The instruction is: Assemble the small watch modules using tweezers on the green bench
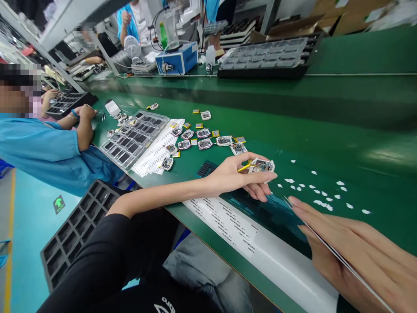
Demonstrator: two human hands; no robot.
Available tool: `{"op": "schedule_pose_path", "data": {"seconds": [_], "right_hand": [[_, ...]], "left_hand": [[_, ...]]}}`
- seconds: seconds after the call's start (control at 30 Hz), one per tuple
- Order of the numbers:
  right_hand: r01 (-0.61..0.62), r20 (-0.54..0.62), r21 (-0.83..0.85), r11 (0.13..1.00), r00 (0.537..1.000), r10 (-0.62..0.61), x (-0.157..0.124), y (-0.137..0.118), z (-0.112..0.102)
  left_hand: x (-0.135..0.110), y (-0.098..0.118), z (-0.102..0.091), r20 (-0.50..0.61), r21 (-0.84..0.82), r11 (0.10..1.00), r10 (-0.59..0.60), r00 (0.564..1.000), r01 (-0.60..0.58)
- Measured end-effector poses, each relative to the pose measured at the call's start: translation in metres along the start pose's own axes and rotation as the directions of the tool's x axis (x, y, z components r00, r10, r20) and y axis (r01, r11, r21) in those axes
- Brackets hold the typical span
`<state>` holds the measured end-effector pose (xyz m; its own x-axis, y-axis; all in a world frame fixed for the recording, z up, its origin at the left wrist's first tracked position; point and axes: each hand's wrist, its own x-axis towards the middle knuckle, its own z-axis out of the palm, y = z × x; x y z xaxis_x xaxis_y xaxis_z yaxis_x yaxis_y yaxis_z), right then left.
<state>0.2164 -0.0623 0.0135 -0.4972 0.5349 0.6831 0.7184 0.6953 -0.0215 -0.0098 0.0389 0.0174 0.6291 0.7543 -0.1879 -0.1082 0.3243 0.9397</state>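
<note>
My left hand (241,176) is closed around a small circuit board in a white housing (262,165), with a yellow strip sticking out on its left side. At the lower right my right hand (352,248) grips a pair of thin metal tweezers (342,260), their tip pointing toward the left hand. Small white bits (321,203) lie scattered on the green bench between and beyond the hands. Behind the left hand, several similar circuit boards (205,144) with small batteries (240,139) attached are spread out.
A clear tray of dark rectangles (133,139) sits over printed label sheets (158,150). Another label sheet (224,221) runs along the bench's front edge. A black compartment tray (76,224) is at left, near a co-worker in blue (42,148). Behind stand a blue box (179,59) and stacked trays (265,54).
</note>
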Motion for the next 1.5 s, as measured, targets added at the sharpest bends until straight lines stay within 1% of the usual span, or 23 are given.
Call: {"op": "schedule_pose_path", "data": {"seconds": [0.07,0.1,0.13,0.17,0.2,0.23,0.27,0.33,0.43,0.57,0.63,0.67,0.8,0.87,0.93,1.13,1.27,1.33,1.4,1.5], "right_hand": [[-0.012,-0.008,-0.019,1.0,1.0,0.012,0.002,-0.003,-0.001],[-0.009,-0.012,-0.028,1.0,1.0,0.009,0.003,-0.004,-0.002],[0.005,-0.023,-0.032,0.999,1.0,-0.006,0.004,-0.006,-0.003],[0.023,-0.019,-0.037,0.999,1.0,-0.023,0.006,-0.008,-0.004],[0.044,-0.008,-0.04,0.998,0.999,-0.045,0.007,-0.009,-0.005],[0.063,0.002,-0.039,0.997,0.998,-0.063,0.008,-0.01,-0.006],[0.075,0.005,-0.04,0.996,0.997,-0.075,0.009,-0.011,-0.007],[0.073,-0.028,-0.046,0.996,0.997,-0.074,0.011,-0.011,-0.006],[0.069,-0.084,-0.073,0.995,0.994,-0.075,0.012,-0.008,-0.004],[0.098,-0.092,-0.099,0.99,0.99,-0.107,0.011,-0.004,-0.001],[0.103,-0.09,-0.095,0.99,0.99,-0.112,0.011,-0.003,0.0],[0.101,-0.088,-0.095,0.99,0.99,-0.11,0.011,-0.003,0.0],[0.09,-0.063,-0.096,0.991,0.993,-0.097,0.009,-0.005,-0.001],[0.084,-0.07,-0.088,0.993,0.993,-0.09,0.008,-0.005,-0.001],[0.078,-0.086,-0.075,0.994,0.993,-0.084,0.007,-0.005,0.001],[0.089,-0.101,-0.075,0.993,0.99,-0.097,0.005,-0.001,0.007],[0.089,-0.095,-0.088,0.992,0.991,-0.097,0.005,-0.001,0.008],[0.088,-0.089,-0.093,0.992,0.991,-0.097,0.006,-0.002,0.008],[0.073,-0.067,-0.087,0.994,0.995,-0.079,0.007,-0.003,0.007],[0.052,-0.051,-0.083,0.995,0.997,-0.056,0.008,-0.004,0.005]], "left_hand": [[0.014,0.008,-0.007,-0.011,0.133,0.991,-0.009,1.0,0.011],[0.024,0.014,-0.012,-0.032,0.252,0.968,0.011,0.999,-0.003],[0.035,0.021,-0.02,-0.076,0.408,0.913,0.066,0.995,-0.029],[0.047,0.029,-0.029,-0.118,0.589,0.806,0.148,0.982,-0.05],[0.059,0.038,-0.039,-0.132,0.783,0.619,0.257,0.957,-0.059],[0.071,0.047,-0.051,-0.141,0.923,0.384,0.343,0.929,-0.002],[0.082,0.055,-0.062,-0.151,0.954,0.299,0.373,0.915,0.035],[0.099,0.066,-0.084,-0.214,0.965,0.229,0.386,0.897,0.131],[0.114,0.07,-0.109,-0.323,0.945,0.174,0.379,0.867,0.276],[0.116,0.071,-0.139,-0.397,0.915,0.112,0.416,0.818,0.387],[0.112,0.076,-0.158,-0.433,0.896,0.098,0.402,0.807,0.432],[0.109,0.08,-0.169,-0.452,0.887,0.095,0.379,0.808,0.452],[0.096,0.092,-0.206,-0.498,0.866,0.096,0.251,0.83,0.491],[0.09,0.092,-0.217,-0.501,0.865,0.1,0.233,0.833,0.492],[0.085,0.09,-0.222,-0.5,0.866,0.109,0.247,0.83,0.488],[0.079,0.085,-0.222,-0.482,0.876,0.169,0.254,0.838,0.453],[0.077,0.083,-0.218,-0.495,0.861,0.272,0.256,0.831,0.429],[0.078,0.083,-0.215,-0.518,0.838,0.347,0.268,0.812,0.42],[0.08,0.084,-0.209,-0.553,0.803,0.433,0.288,0.782,0.409],[0.085,0.088,-0.192,-0.604,0.737,0.576,0.324,0.728,0.354]]}}
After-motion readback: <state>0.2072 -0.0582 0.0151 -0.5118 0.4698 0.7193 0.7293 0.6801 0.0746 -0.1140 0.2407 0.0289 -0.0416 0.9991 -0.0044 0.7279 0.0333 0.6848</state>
